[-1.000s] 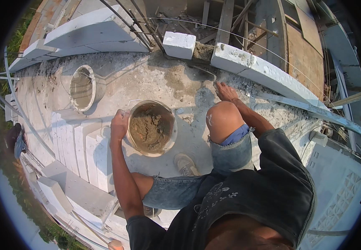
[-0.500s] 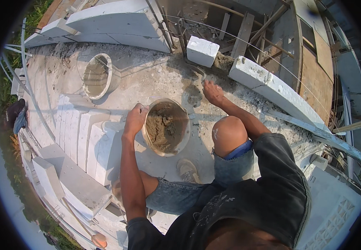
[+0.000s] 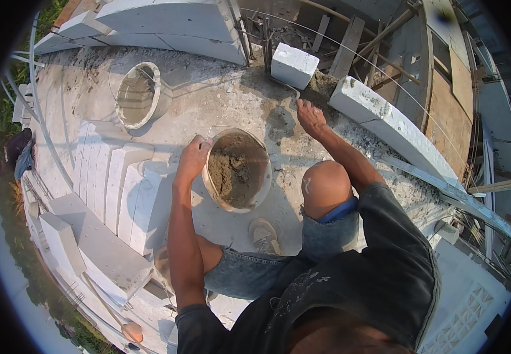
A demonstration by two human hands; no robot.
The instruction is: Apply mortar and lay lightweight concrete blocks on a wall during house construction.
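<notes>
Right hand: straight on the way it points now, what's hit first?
Past the bent metal tool in its grip, the right hand would likely meet the near lower edge of the short white masonry block; depth is unclear, so it might skim past.

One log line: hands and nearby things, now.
left hand: on rim of bucket; right hand: holding thin tool; bucket: holds brown mix; near tool: small white block

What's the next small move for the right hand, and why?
Probably smooth the mortar with the bent tool: the right hand grips that tool close by, and the mortar between the small white block and the longer block looks rough.
</notes>
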